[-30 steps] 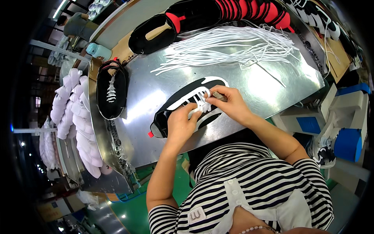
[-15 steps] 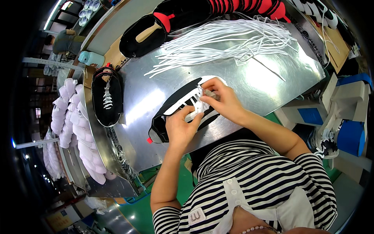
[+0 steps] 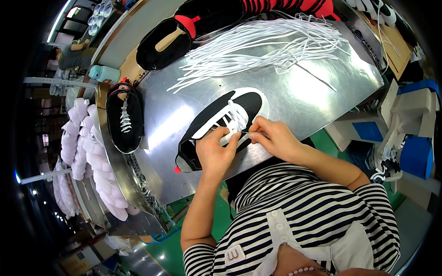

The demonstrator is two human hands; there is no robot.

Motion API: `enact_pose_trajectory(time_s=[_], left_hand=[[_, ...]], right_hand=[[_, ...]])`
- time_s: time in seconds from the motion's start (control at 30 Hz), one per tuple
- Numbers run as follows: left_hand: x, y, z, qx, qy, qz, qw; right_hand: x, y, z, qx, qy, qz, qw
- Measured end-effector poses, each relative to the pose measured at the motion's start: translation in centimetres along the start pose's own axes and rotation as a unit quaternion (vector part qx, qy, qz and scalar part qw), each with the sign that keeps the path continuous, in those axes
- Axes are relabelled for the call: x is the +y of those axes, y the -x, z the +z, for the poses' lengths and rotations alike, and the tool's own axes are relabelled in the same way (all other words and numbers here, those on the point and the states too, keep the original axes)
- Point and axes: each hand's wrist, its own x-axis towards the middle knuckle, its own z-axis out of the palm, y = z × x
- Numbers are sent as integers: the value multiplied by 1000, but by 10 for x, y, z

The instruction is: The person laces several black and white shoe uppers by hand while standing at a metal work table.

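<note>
A black-and-white shoe upper [image 3: 198, 122] lies slantwise on the metal table in front of me, its red heel tab at the lower left. White lace [image 3: 237, 115] loops across its eyelet strip. My left hand [image 3: 214, 149] is closed on the near side of the upper, thumb and forefinger pinching beside the lace. To the right of it, my right hand [image 3: 276, 139] has thumb and forefinger pinched together at the upper's near edge. A thin, dark, slim thing shows at those fingertips, too small to name.
A bundle of white laces [image 3: 262, 48] spreads over the metal table [image 3: 161, 99]. Beyond it are black-and-red uppers [image 3: 159, 53]. Another laced black upper [image 3: 124, 119] sits at the left edge, near a light blue bottle [image 3: 105, 73]. White padded shapes [image 3: 99, 161] hang farther left.
My right hand has moved from over the lacing toward me, down to the upper's near edge, uncovering the toe and the lace loops. My left hand keeps its hold.
</note>
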Motion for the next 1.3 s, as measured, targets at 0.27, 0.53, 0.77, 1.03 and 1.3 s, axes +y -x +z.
enact_pose_trajectory(time_s=[0.27, 0.53, 0.77, 1.03, 1.3], left_hand=[[11, 16, 12, 57, -31, 155, 986], [16, 34, -1, 45, -135, 199, 970], [14, 37, -1, 65, -167, 252, 951], [3, 44, 0, 101, -172, 260, 945], [4, 38, -2, 67, -134, 257, 955]], right_hand=[[-5, -9, 15, 0, -12, 33, 999], [1, 18, -22, -77, 88, -54, 992], [-48, -8, -21, -34, 159, -258, 952], [-43, -26, -2, -126, 359, -108, 918], [-40, -43, -4, -134, 169, -63, 975]])
